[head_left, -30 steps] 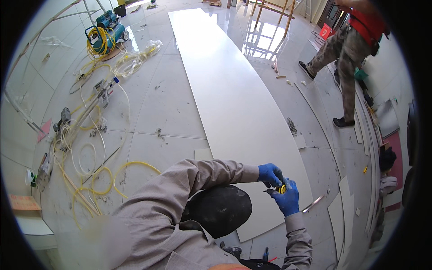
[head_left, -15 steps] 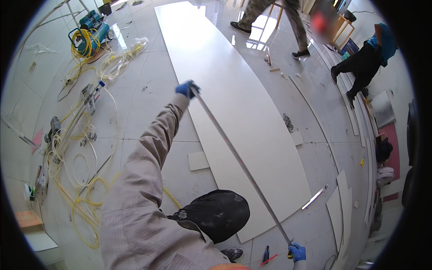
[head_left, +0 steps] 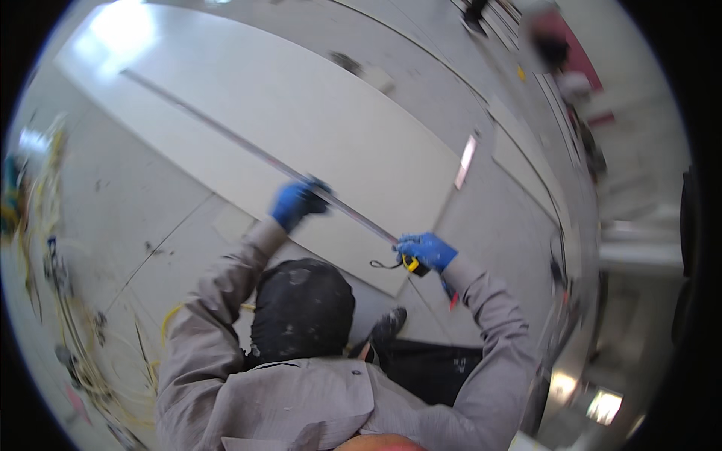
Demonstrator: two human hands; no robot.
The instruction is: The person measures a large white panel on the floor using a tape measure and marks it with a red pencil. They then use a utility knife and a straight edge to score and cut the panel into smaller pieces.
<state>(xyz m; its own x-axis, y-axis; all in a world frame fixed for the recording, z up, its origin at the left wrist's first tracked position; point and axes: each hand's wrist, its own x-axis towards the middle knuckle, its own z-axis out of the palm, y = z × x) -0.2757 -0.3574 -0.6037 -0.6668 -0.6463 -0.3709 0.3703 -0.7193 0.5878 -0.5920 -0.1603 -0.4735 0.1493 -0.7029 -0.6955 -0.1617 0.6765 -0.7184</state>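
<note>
A large white panel lies on the floor in front of me, with a bright glare at its far left end. Across it slants the long grey blade of a tape measure. My right hand, in a blue glove, grips the tape measure's yellow and black case beside the panel's near edge; a dark wrist loop dangles from it. Partway along the blade, my left hand, also blue-gloved and blurred, has its fingers closed round it. The blade runs on past this hand to the far left.
Beneath my right hand lies a red and dark tool. A shiny metal strip sits by the panel's right end, and pale board offcuts lie beyond. Blurred hoses spread at left. A person's foot shows at the top.
My view has swung to the right. My left hand has come from the blade's far end to nearer my right hand. The right hand now appears higher in view.
</note>
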